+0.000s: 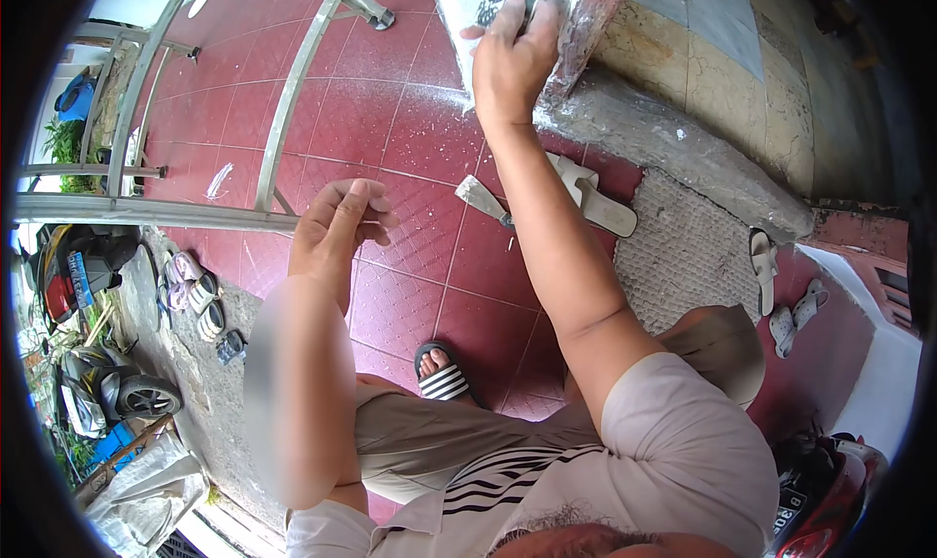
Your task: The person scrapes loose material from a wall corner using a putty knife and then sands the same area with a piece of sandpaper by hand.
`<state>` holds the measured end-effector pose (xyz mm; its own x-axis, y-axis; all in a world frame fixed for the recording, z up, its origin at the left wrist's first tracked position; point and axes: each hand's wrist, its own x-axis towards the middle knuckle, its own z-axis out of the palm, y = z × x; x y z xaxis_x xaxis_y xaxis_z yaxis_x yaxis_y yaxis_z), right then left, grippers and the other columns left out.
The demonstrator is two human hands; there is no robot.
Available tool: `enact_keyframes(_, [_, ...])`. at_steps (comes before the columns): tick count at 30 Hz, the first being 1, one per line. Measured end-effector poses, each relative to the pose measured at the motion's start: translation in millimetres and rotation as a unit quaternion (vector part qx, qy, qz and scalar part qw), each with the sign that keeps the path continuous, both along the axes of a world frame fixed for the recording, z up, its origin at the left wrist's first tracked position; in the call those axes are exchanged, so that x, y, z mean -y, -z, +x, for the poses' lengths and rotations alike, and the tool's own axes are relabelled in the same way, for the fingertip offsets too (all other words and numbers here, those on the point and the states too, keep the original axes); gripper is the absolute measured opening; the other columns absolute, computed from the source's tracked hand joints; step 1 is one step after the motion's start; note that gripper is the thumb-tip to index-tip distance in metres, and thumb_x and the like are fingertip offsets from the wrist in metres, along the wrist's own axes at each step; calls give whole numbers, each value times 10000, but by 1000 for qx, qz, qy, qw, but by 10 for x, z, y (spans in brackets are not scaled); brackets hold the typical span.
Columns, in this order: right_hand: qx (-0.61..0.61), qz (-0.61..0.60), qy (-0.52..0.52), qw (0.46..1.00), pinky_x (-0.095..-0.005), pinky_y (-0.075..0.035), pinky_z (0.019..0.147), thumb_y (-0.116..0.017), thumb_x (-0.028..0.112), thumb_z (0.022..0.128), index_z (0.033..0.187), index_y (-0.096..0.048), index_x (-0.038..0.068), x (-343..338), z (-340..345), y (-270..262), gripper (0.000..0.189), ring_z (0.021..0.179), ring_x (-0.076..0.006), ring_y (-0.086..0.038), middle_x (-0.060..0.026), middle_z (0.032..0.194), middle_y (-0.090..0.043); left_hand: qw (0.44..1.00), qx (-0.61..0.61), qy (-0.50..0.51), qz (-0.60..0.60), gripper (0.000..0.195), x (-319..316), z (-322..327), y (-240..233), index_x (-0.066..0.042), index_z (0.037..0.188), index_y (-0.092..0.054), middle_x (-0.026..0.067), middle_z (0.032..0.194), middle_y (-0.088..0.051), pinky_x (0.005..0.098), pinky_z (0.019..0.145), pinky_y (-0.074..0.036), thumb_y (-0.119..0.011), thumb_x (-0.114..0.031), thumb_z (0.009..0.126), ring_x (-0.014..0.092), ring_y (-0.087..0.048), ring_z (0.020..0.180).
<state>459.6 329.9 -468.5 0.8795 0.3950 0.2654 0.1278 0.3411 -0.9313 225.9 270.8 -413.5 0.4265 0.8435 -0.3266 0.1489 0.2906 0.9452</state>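
Note:
My right hand (516, 60) reaches up to the white-coated wall corner (468, 16) at the top, its fingers pressed around a small dark item (528, 5) against the surface; what that item is cannot be told. My left hand (350, 210) hangs in the air over the red tiles, fingers loosely curled, with nothing seen in it. A putty knife (483, 198) with a whitened blade lies on the red tiled floor (410, 243), partly hidden by my right forearm. White dust and flakes are scattered on the tiles below the wall corner.
A metal ladder frame (293, 97) stands on the left. Beside my right arm are a beige sandal (593, 196), a textured mat (681, 251) and a rough concrete ledge (659, 141). Several more shoes lie left (198, 294) and right (798, 316). Motorcycles stand at both sides.

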Motion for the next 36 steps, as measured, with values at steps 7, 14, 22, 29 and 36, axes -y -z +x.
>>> enact_keyframes(7, [-119, -51, 9, 992, -280, -522, 454, -395, 159, 1065, 1072, -470, -21, 54, -29, 393, 195, 570, -187, -660, -97, 804, -577, 1000, 10, -7, -8, 267, 19, 21, -7, -10, 1066, -649, 45, 904, -651, 277, 721, -495, -551, -256, 1041, 140, -639, 826])
enact_keyframes(14, [-65, 50, -64, 995, -285, -511, 477, -414, 168, 1066, 1026, -450, -22, 50, -25, -293, 197, 585, -184, -678, -110, 757, -578, 1000, 1, -6, 2, 268, 46, -74, -26, -17, 1057, -652, 46, 909, -651, 280, 725, -494, -552, -265, 1041, 140, -639, 831])
enact_keyframes(22, [-135, 36, -35, 990, -271, -493, 449, -433, 166, 1063, 1025, -461, -25, 5, -39, 86, 197, 636, -196, -708, -134, 824, -625, 1000, 11, -3, 1, 264, 111, 2, -101, -22, 1060, -652, 45, 913, -651, 277, 726, -490, -550, -265, 1042, 141, -640, 832])
enact_keyframes(29, [-121, 41, -57, 990, -305, -534, 497, -436, 155, 1060, 1020, -471, -32, 38, -64, 4, 195, 620, -165, -683, -99, 775, -611, 1000, 9, -7, 8, 264, 68, -45, -71, -19, 1060, -652, 44, 908, -653, 281, 728, -493, -548, -261, 1042, 139, -640, 830])
enact_keyframes(36, [37, 79, 24, 996, -295, -483, 488, -469, 165, 1047, 940, -482, -18, -110, 123, -174, 212, 531, -172, -590, -98, 743, -595, 1000, 7, 6, 14, 256, 86, -14, -100, -27, 1064, -643, 53, 920, -659, 302, 740, -499, -530, -256, 1048, 161, -648, 846])
